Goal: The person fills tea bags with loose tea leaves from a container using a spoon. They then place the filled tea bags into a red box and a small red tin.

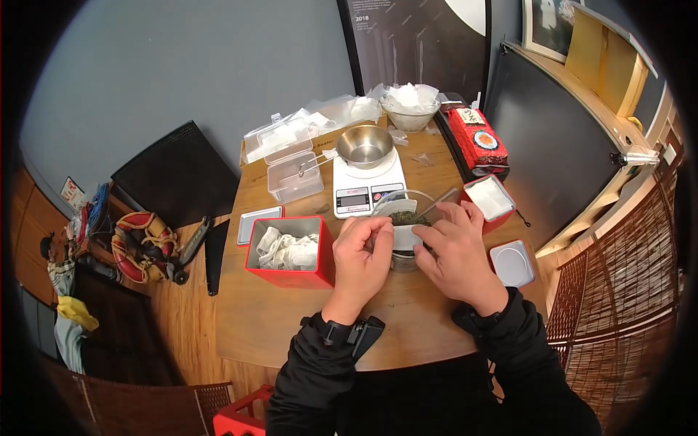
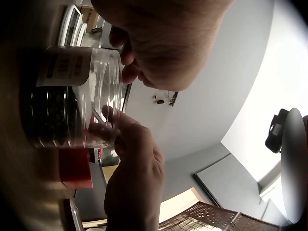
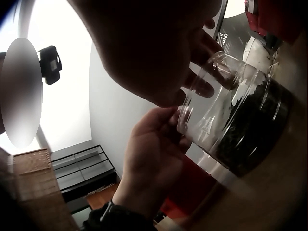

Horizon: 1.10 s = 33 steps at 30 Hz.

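Observation:
Both hands meet over a clear jar [image 2: 109, 72] of dark dried leaves [image 1: 406, 217] on the wooden table. Between them is a small white filter bag [image 1: 402, 238], at the jar's mouth. My left hand [image 1: 361, 251] pinches its left side with thumb and fingers. The fingers of my right hand [image 1: 454, 247] pinch the right side, dipping at the jar's rim in the left wrist view. A thin metal handle [image 1: 442, 198] slants out of the jar behind the right fingers; its lower end is hidden.
Left of the jar stands a red tin [image 1: 294, 276] of white pouches. A smaller red tin [image 1: 494, 195] with white sheets is at the right. Behind the jar, a steel pan [image 1: 366, 147] sits on a white scale [image 1: 349, 185]. A clear box [image 1: 297, 176] lies left of it.

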### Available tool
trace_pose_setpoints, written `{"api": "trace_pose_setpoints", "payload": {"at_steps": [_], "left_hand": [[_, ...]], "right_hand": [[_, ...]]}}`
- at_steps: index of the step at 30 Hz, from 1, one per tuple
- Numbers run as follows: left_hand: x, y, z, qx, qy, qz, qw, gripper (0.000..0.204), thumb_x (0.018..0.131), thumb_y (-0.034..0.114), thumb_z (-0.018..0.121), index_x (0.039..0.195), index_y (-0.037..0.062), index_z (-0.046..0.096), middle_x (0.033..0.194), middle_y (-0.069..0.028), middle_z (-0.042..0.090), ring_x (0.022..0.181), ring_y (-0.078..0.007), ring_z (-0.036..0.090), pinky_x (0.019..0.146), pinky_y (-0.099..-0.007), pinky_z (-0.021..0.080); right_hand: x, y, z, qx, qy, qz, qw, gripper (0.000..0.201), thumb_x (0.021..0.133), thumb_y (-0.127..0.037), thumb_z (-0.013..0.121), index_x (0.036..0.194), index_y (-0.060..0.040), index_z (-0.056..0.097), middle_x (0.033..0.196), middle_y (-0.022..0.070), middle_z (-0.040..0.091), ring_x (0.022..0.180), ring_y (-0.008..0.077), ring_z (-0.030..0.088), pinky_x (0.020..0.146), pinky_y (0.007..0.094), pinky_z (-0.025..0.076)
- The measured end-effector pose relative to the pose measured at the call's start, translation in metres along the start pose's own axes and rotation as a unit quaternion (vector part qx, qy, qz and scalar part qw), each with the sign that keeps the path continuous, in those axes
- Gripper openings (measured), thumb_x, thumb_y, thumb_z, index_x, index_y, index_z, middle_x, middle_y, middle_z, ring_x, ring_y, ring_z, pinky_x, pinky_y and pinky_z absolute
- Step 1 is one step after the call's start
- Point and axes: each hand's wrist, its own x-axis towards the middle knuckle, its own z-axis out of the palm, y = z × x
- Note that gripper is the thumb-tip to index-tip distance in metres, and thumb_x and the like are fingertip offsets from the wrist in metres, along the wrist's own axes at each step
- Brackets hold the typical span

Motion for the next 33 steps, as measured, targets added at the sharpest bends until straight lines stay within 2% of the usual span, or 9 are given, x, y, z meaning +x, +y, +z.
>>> {"api": "trace_pose_setpoints", "payload": {"at_steps": [4, 11, 14, 17, 20, 22, 23, 29, 33], "left_hand": [[-0.001, -0.001, -0.001, 0.0, -0.01, -0.006, 1.0, 0.008, 0.089, 0.001, 0.066, 0.096, -0.0005, 0.07, 0.084, -0.0038, 0.064, 0.069, -0.0065, 0.055, 0.064, -0.022, 0.045], [0.0, -0.001, -0.001, 0.006, -0.013, 0.012, 1.0, 0.009, 0.089, 0.001, 0.066, 0.097, -0.0004, 0.069, 0.086, -0.0042, 0.065, 0.068, -0.0064, 0.056, 0.063, -0.0218, 0.045], [0.0, 0.0, 0.001, -0.01, 0.011, 0.01, 1.0, 0.008, 0.085, 0.002, 0.068, 0.094, 0.0002, 0.07, 0.073, -0.0072, 0.06, 0.062, -0.0143, 0.054, 0.057, -0.0272, 0.045], [0.0, -0.001, 0.001, -0.01, 0.012, 0.013, 1.0, 0.008, 0.086, 0.002, 0.068, 0.094, 0.0001, 0.07, 0.073, -0.0068, 0.06, 0.062, -0.0137, 0.053, 0.057, -0.0268, 0.045], [0.001, -0.001, 0.001, -0.011, 0.025, 0.018, 0.999, 0.008, 0.086, 0.002, 0.069, 0.094, 0.0001, 0.07, 0.073, -0.0061, 0.06, 0.061, -0.0124, 0.053, 0.056, -0.026, 0.044], [0.002, 0.0, -0.001, -0.006, 0.041, 0.024, 0.999, 0.008, 0.087, 0.002, 0.069, 0.094, 0.0, 0.07, 0.073, -0.0054, 0.059, 0.061, -0.0113, 0.052, 0.056, -0.0253, 0.044], [0.001, 0.0, -0.001, -0.005, 0.042, 0.024, 0.999, 0.008, 0.087, 0.002, 0.069, 0.094, 0.0, 0.07, 0.073, -0.0054, 0.059, 0.061, -0.0113, 0.052, 0.056, -0.0253, 0.044], [0.001, -0.003, 0.0, -0.025, 0.056, 0.03, 0.998, 0.009, 0.086, 0.001, 0.069, 0.094, -0.0007, 0.07, 0.074, -0.0049, 0.06, 0.061, -0.0103, 0.051, 0.056, -0.0246, 0.043], [0.0, -0.002, -0.001, -0.023, 0.053, 0.031, 0.998, 0.009, 0.086, 0.001, 0.069, 0.095, -0.0009, 0.07, 0.076, -0.0049, 0.061, 0.061, -0.0094, 0.051, 0.057, -0.0232, 0.043]], "right_hand": [[-0.001, -0.001, 0.001, -0.014, -0.034, 0.001, 0.999, 0.033, 0.085, -0.032, 0.07, 0.103, -0.0049, 0.072, 0.082, 0.0145, 0.066, 0.12, 0.0407, 0.052, 0.11, 0.0607, 0.023], [-0.001, -0.003, 0.002, -0.009, -0.044, 0.0, 0.999, 0.049, 0.082, -0.05, 0.072, 0.103, -0.0051, 0.072, 0.084, 0.0146, 0.067, 0.124, 0.0403, 0.05, 0.11, 0.061, 0.021], [-0.002, 0.001, 0.005, 0.014, -0.043, 0.007, 0.999, 0.048, 0.082, -0.049, 0.072, 0.101, -0.0048, 0.073, 0.086, 0.0142, 0.068, 0.125, 0.0405, 0.049, 0.11, 0.0612, 0.02], [-0.003, 0.005, 0.007, 0.046, -0.038, 0.014, 0.998, 0.045, 0.08, -0.044, 0.075, 0.1, -0.0036, 0.073, 0.089, 0.0144, 0.069, 0.125, 0.0414, 0.049, 0.111, 0.0611, 0.019], [-0.003, 0.007, 0.006, 0.072, 0.004, 0.03, 0.997, 0.036, 0.075, -0.029, 0.08, 0.099, -0.0031, 0.072, 0.092, 0.0132, 0.07, 0.12, 0.0399, 0.052, 0.108, 0.056, 0.026], [-0.003, 0.009, 0.007, 0.12, 0.139, 0.032, 0.982, 0.031, 0.07, -0.015, 0.079, 0.097, -0.0032, 0.07, 0.093, 0.0108, 0.069, 0.113, 0.0368, 0.056, 0.101, 0.0495, 0.033], [0.0, 0.008, 0.001, 0.093, 0.165, 0.006, 0.982, 0.03, 0.067, -0.008, 0.077, 0.095, -0.0036, 0.068, 0.092, 0.0088, 0.068, 0.106, 0.0343, 0.057, 0.095, 0.0453, 0.037], [0.001, 0.01, 0.001, 0.055, 0.235, -0.003, 0.97, 0.028, 0.067, 0.002, 0.073, 0.093, -0.0037, 0.068, 0.089, 0.0078, 0.067, 0.1, 0.0326, 0.058, 0.09, 0.0422, 0.041], [0.003, 0.012, 0.005, 0.039, 0.213, -0.013, 0.976, 0.026, 0.067, 0.005, 0.072, 0.091, -0.004, 0.068, 0.086, 0.0067, 0.067, 0.093, 0.0308, 0.06, 0.085, 0.0402, 0.042]]}}
